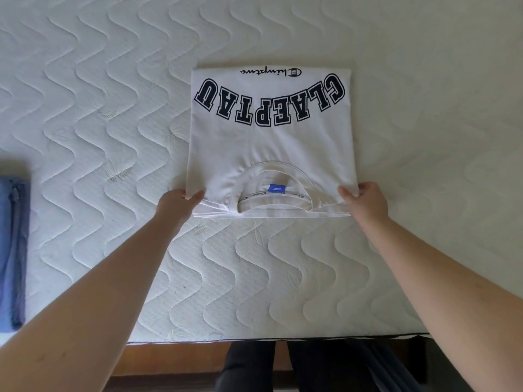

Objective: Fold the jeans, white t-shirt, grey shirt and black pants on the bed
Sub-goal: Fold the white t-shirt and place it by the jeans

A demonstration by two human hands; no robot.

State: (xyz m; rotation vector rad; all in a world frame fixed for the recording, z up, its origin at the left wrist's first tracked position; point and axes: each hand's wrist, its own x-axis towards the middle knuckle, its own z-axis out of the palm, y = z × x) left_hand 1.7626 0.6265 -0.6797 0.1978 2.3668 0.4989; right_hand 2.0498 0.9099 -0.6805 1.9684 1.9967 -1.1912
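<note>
The white t-shirt (270,142) lies folded into a rectangle in the middle of the bed, its dark block lettering upside down to me and its collar with a blue tag on the near side. My left hand (177,203) pinches the near left corner of its top layer. At the near right corner my right hand (365,200) pinches the same layer. A lower layer of the shirt shows just below both hands. The blue jeans (12,250) lie folded at the bed's left edge. The grey shirt and black pants are out of view.
The white quilted mattress (113,108) stretches around the shirt on all sides. Its near edge (283,338) runs just in front of my legs, with wooden floor below it.
</note>
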